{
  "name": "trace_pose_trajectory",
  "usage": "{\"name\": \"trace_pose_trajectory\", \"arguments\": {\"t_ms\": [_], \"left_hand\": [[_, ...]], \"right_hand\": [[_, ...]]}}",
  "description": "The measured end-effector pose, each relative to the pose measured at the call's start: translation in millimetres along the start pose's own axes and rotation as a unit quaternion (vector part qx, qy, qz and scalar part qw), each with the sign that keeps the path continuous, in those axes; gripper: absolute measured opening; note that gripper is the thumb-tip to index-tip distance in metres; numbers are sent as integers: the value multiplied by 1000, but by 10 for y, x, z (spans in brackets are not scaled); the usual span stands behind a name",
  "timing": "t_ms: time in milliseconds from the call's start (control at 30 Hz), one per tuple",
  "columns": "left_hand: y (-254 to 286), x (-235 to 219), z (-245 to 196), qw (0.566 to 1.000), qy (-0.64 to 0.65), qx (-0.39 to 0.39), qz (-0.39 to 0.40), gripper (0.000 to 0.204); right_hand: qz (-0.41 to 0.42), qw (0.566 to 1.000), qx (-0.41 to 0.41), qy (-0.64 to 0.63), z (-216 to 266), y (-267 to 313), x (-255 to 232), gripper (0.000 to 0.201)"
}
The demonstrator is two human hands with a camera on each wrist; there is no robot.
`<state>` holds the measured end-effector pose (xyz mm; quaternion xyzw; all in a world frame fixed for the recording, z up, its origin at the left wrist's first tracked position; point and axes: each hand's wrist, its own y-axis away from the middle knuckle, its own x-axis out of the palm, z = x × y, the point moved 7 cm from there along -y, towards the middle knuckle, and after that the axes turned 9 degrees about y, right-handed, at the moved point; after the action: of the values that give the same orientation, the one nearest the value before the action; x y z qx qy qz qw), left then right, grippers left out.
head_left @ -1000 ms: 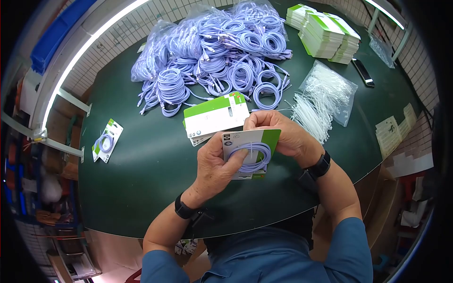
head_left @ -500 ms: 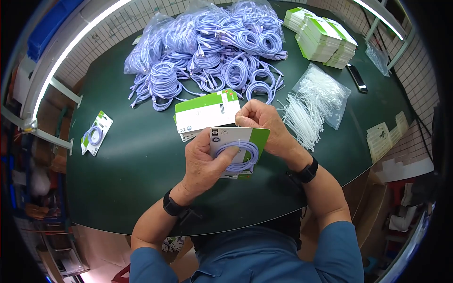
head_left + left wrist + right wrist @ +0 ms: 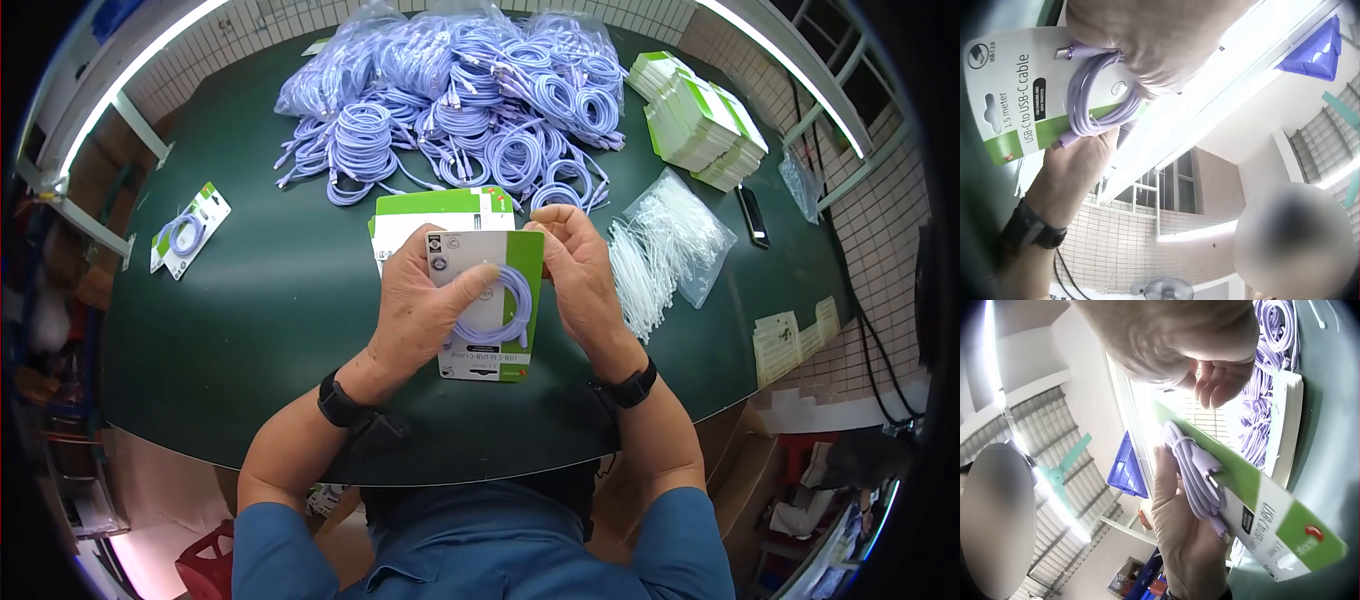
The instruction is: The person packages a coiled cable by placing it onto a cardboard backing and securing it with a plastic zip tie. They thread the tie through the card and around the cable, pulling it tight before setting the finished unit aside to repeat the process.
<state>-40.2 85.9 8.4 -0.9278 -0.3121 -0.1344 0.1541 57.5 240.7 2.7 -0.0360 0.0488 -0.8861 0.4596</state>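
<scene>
My left hand [image 3: 420, 300] grips a white and green cable card [image 3: 525, 252] by its left side, thumb across the front. On the card lies a coiled lilac USB-C cable [image 3: 518, 312], its plugs showing in the left wrist view [image 3: 1063, 54]. The thumb presses on the upper part of the coil. My right hand [image 3: 588, 280] is at the card's upper right corner, fingers bent; in the right wrist view its fingertips [image 3: 1213, 400] curl just past the card's far end. Whether they pinch anything I cannot tell. A pile of similar cards [image 3: 450, 222] lies right behind.
A large heap of coiled lilac cables [image 3: 460, 90] covers the back of the table. White cable ties [image 3: 640, 270] spill from a clear bag [image 3: 700, 240] at right. Beyond stand stacked cards [image 3: 700, 120] and a phone [image 3: 752, 217]. Carded cable [image 3: 186, 235] lies far left.
The held card has turned so more of its printed lower end shows, and both hands have drawn nearer the card pile. The left thumb sits higher on the coil. The head view has shifted.
</scene>
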Motion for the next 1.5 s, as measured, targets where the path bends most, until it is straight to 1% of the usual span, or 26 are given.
{"name": "trace_pose_trajectory", "arguments": {"t_ms": [67, 100, 133, 233, 267, 333, 367, 400, 467, 500, 667, 767, 867, 900, 933, 1033, 1067, 1167, 1200, 1300, 1400, 1433, 1500], "left_hand": [[-38, -91, 2, 997, 58, -4, -50, 32], [-45, -118, 7, 997, 61, 1, -54, 32], [-55, -156, 40, 996, 64, -5, -55, 33], [-97, -242, 100, 996, 74, -13, -53, 36], [-100, -241, 104, 998, 52, -11, -45, 36], [-87, -218, 103, 999, 10, -9, -30, 38], [-88, -221, 92, 999, 15, -5, -29, 38], [-83, -214, 81, 1000, 11, -3, -17, 39], [-80, -167, 55, 1000, 1, -2, 7, 40], [-82, -148, 55, 1000, 4, 0, 7, 40], [-40, -115, 48, 1000, 19, 10, 2, 40], [-45, -95, 61, 1000, 24, 11, 0, 39], [-63, -109, 52, 997, 63, 33, -36, 36], [-83, -112, 46, 997, 62, 33, -34, 36], [-101, -144, 35, 997, 45, 37, -41, 36], [-104, -213, 28, 997, 11, 42, -60, 34], [-101, -211, 14, 997, 9, 54, -58, 34], [-99, -219, -29, 995, 5, 78, -56, 32], [-102, -227, -23, 996, 14, 72, -58, 32], [-101, -241, 4, 996, 34, 55, -62, 32], [-146, -224, 33, 992, 114, 18, -57, 31], [-153, -231, 27, 992, 115, 18, -58, 31], [-165, -231, 53, 989, 139, -10, -48, 33]], "right_hand": [[42, 999, 9, 11, -18, 49, 35, 24], [62, 998, 13, 16, -34, 73, 61, 28], [67, 998, 11, 19, -51, 93, 87, 28], [156, 982, 5, 110, -141, 161, 300, 38], [157, 981, 1, 115, -142, 150, 305, 38], [158, 985, 5, 62, -146, 141, 296, 39], [159, 987, 7, 35, -152, 131, 285, 40], [159, 986, 5, 40, -176, 122, 275, 40], [151, 987, 45, -41, -273, 107, 254, 39], [146, 984, 65, -83, -290, 102, 243, 38], [126, 988, 65, -57, -269, 122, 196, 34], [101, 988, -19, 112, -128, 118, 151, 31], [98, 987, -11, 128, -168, 111, 169, 29], [97, 986, -9, 138, -167, 103, 176, 29], [96, 986, -11, 138, -154, 108, 211, 29], [79, 996, -21, 33, -99, 188, 362, 31], [81, 996, -23, 34, -84, 197, 362, 31], [112, 986, 29, 122, -138, 216, 359, 36], [113, 986, 29, 122, -142, 205, 345, 36], [138, 988, 63, 34, -232, 181, 330, 36], [131, 990, 48, 26, -157, 180, 320, 32], [128, 991, 40, 22, -120, 173, 314, 30], [133, 990, 36, 30, -82, 167, 302, 30]]}}
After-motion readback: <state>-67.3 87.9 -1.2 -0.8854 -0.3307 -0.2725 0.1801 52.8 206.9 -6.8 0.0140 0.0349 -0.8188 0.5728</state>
